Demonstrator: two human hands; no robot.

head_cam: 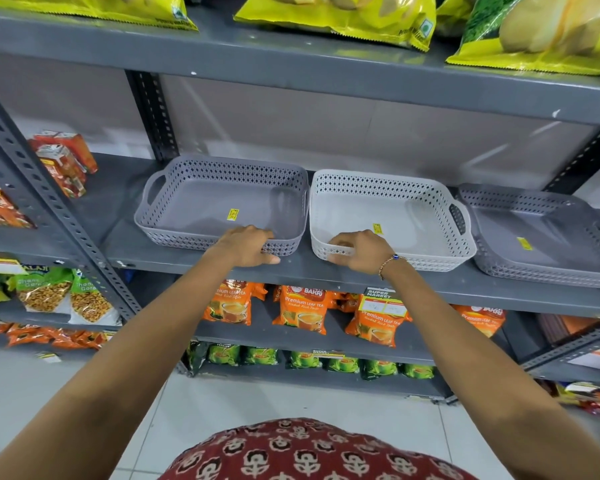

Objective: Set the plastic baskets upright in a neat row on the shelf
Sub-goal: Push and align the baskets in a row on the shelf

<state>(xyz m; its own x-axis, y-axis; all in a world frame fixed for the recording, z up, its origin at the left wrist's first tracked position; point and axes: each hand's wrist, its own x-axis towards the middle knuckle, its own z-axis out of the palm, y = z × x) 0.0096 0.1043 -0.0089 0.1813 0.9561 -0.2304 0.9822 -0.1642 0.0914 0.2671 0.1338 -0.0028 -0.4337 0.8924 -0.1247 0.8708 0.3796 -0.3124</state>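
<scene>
Three shallow perforated plastic baskets stand upright side by side on the grey metal shelf (201, 261). The left grey basket (187, 209) and the white middle basket (413, 216) nearly touch. A second grey basket (541, 237) sits at the right, partly cut off by the frame edge. My left hand (246, 245) grips the front rim of the left grey basket near its right corner. My right hand (361, 249), with a bead bracelet at the wrist, grips the front rim of the white basket near its left corner. Each basket has a small yellow sticker inside.
Red juice cartons (65, 161) stand at the shelf's left end. Yellow snack bags (336, 12) lie on the shelf above. Orange tea packets (302, 308) and green packets (257, 355) fill the lower shelves. A perforated upright post (49, 202) runs at the left.
</scene>
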